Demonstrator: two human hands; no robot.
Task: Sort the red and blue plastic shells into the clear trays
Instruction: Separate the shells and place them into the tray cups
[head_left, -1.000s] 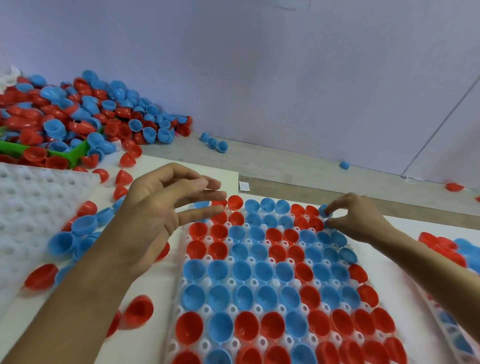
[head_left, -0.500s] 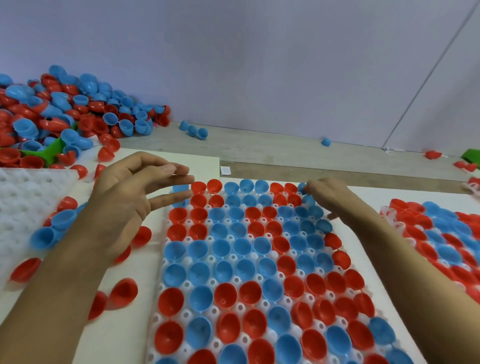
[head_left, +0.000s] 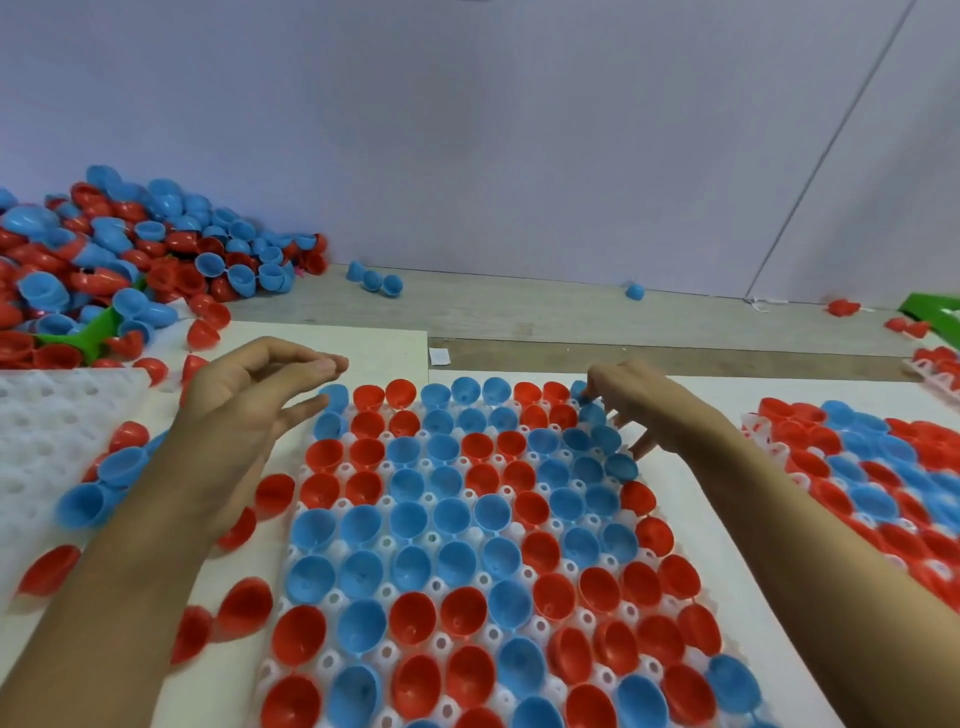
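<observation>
A blue shell (head_left: 581, 391) appears to be pinched by the right hand (head_left: 631, 402) at the far right corner of the clear tray (head_left: 332, 661) (contact is blurred). It could be seated crooked, and neighbouring shells knocked loose. The left hand (head_left: 244, 410) is held empty, fingers loosely spread, over the tray's left edge.

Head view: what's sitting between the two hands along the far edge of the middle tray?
Between the left hand and right hand, the head view shows the clear tray's far row of red and blue plastic shells.

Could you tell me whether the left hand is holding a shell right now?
No, the left hand hovers with loosely curled fingers over the tray's far-left corner, holding nothing.
</observation>
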